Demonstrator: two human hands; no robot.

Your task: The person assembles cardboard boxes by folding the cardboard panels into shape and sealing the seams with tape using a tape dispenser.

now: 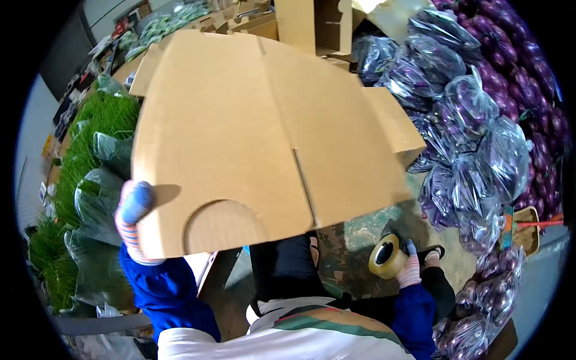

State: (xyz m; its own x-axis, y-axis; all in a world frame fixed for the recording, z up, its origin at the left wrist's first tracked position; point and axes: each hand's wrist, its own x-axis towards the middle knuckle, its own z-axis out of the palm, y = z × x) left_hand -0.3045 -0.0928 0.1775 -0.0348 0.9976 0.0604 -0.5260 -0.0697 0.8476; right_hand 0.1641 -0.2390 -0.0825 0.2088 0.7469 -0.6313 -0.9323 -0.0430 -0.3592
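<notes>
A large flat cardboard sheet (228, 132), creased and slit with a half-round cut near its lower edge, fills the middle of the head view. My left hand (135, 210), in a striped glove with a blue thumb, is closed on its lower left edge; the fingers behind the board are hidden. Down at the right, my right hand (410, 268), in a similar striped glove, is wrapped round a wide roll of packing tape (387, 257). The tape is apart from the board. Blue sleeves cover both forearms.
Plastic bags of purple produce (468, 138) are piled along the right, beside mesh sacks of purple onions (498, 48). Bagged green stalks (90, 150) line the left. Open cardboard boxes (300, 27) stand behind the sheet. Green-stained floor (372, 231) shows below it.
</notes>
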